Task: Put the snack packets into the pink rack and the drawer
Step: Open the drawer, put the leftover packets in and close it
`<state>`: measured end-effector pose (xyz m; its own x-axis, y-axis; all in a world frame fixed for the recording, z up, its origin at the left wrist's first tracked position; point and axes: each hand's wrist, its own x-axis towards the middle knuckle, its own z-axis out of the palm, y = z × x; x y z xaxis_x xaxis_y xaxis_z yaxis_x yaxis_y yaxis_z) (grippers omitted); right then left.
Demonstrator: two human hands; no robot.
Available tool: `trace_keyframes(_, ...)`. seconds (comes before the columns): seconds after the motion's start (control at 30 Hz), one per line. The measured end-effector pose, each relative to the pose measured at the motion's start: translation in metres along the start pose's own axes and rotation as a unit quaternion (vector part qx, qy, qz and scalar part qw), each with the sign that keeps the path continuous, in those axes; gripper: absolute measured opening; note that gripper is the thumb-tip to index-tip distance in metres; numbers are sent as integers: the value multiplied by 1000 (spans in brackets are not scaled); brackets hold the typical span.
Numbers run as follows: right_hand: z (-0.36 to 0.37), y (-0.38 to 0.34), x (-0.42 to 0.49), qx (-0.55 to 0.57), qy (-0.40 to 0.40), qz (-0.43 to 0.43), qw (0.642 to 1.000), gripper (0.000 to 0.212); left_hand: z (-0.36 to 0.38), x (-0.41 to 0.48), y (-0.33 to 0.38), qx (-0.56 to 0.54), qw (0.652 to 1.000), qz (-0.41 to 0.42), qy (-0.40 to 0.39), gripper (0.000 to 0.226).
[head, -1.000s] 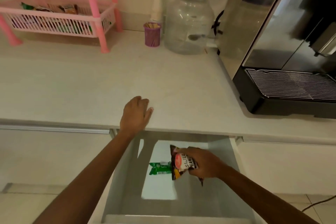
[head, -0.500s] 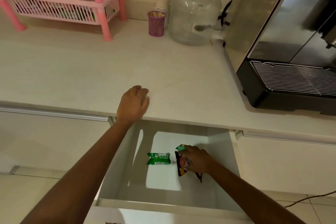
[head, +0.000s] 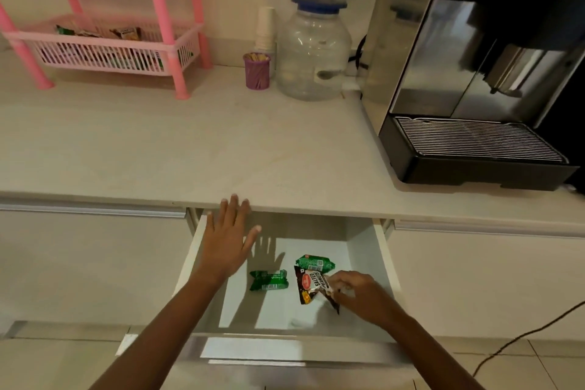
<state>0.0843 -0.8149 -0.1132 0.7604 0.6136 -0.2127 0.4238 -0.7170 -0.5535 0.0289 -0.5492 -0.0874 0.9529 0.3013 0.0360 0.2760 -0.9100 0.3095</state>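
The white drawer [head: 364, 250] stands pulled out below the counter. On its floor lie a green packet [head: 269, 279], a second green packet [head: 315, 263] farther back, and a dark salted peanuts packet [head: 311, 286]. My right hand [head: 361, 296] is inside the drawer, its fingertips pinching the peanuts packet's right end. My left hand [head: 226, 239] hovers over the drawer's left side, fingers spread, holding nothing. The pink rack [head: 158, 51] stands at the counter's back left with several snack packets [head: 126, 32] in its lower basket.
A purple cup of sticks [head: 257, 70], stacked paper cups [head: 265, 28] and a water dispenser jug [head: 311, 57] stand at the back of the counter. A black coffee machine [head: 481, 79] fills the right. A cable [head: 522, 336] runs across the floor at lower right.
My left hand left the counter edge and now hovers over the drawer. My right hand lowered the peanuts packet onto the drawer floor, uncovering a second green packet behind it.
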Motion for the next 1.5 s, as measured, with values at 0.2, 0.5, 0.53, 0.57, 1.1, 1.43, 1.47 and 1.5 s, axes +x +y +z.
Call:
trace_keyframes(0.2, 11, -21, -34, 37, 123, 18, 992, 24, 16, -53, 11, -19, 999, -28, -30, 117)
trace_keyframes(0.5, 42, -54, -83, -147, 206, -11, 967, 28, 6, -128, 11, 8, 1000, -16, -24, 124)
trace_keyframes(0.53, 46, -59, -90, -165, 220, -5, 962, 29, 5, -138, 11, 15, 1000, -6, -12, 120)
trace_keyframes(0.57, 50, -62, -97, -174, 220, 11, 960, 38, 5, -148, 11, 33, 999, 9, 5, 111)
trace_keyframes(1.1, 54, -62, -120, -264, 214, 63, 938, 73, 38, -172, -5, 90, 973, 107, 181, 51)
trace_keyframes(1.43, 39, -49, -74, -265, 187, 34, 945, 44, 32, -132, -3, 83, 975, 101, 179, 51)
trace_keyframes(1.47, 36, -45, -66, -239, 165, 37, 956, 51, 29, -127, -2, 85, 974, 102, 182, 51)
trace_keyframes(1.5, 31, -41, -60, -233, 144, 40, 961, 59, 24, -122, -1, 89, 973, 105, 183, 50)
